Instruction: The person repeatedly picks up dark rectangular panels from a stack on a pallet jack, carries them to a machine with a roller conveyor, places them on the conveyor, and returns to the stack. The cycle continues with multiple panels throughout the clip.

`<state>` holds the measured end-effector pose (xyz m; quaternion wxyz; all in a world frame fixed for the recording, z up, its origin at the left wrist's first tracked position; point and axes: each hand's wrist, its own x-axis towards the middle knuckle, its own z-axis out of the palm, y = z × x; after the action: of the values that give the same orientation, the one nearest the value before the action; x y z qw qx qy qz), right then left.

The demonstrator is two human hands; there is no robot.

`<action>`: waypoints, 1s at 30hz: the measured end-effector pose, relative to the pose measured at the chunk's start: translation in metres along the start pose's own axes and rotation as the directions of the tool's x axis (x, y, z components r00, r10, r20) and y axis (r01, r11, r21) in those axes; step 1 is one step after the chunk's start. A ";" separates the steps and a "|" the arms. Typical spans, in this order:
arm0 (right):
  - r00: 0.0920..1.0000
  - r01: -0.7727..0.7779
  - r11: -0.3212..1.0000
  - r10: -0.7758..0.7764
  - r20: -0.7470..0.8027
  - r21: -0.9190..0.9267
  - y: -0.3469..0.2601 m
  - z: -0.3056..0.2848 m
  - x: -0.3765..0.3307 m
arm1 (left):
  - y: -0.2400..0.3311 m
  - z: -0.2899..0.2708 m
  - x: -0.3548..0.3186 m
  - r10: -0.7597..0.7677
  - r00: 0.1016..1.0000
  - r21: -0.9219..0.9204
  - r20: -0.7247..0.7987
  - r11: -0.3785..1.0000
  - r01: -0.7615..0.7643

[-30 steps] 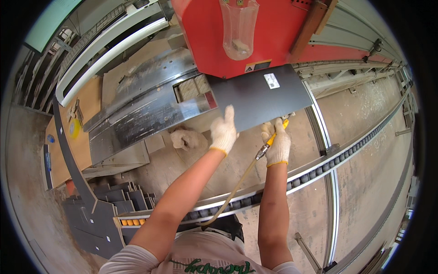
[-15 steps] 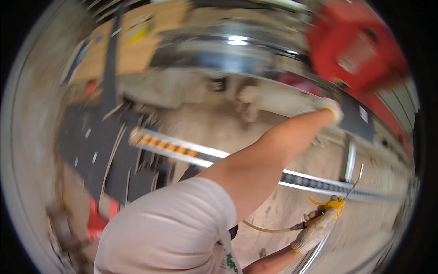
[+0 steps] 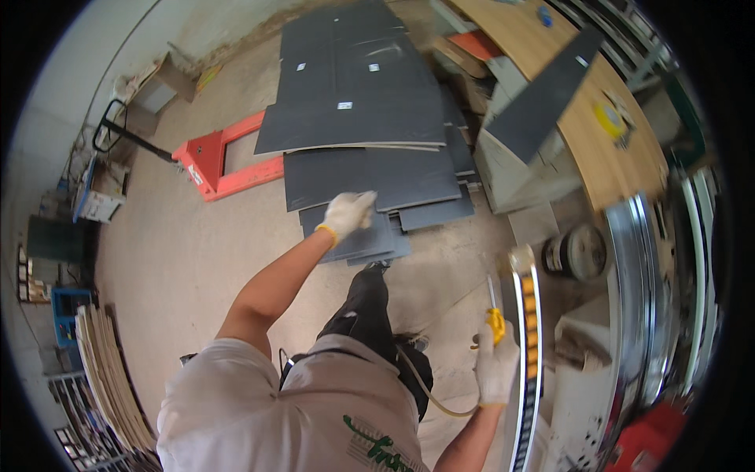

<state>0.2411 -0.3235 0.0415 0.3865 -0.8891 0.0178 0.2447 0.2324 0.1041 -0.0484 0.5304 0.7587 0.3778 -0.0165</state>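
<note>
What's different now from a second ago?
The view has swung left, bringing the stacked dark panels and red pallet truck into fuller view. The left hand has left the panel it was at and is now in front of that stack. The right hand has come away too, still holding the yellow air gun.

Left hand [image 3: 350, 212] off the single panel, now near stacked panels [image 3: 366, 85], view turned left
</note>
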 end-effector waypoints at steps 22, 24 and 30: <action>0.928 -0.254 0.963 0.269 -0.257 0.089 -0.135 0.251 0.387 | -0.316 -0.110 0.507 -0.499 0.836 -0.795 0.228 0.401 0.456; 0.895 -0.337 0.928 0.369 -0.251 0.162 -0.124 0.237 0.385 | -0.292 -0.112 0.496 -0.382 0.917 -0.924 0.113 0.298 0.238; 0.873 -0.477 0.869 0.452 0.181 0.130 -0.097 0.239 0.374 | -0.241 -0.128 0.493 -0.401 0.894 -0.942 -0.200 0.331 -0.062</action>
<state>0.4911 -0.0299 -0.1995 0.3911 -0.8020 0.2245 0.3918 0.3939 0.5194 -0.3936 0.7715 0.2608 0.4970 0.2994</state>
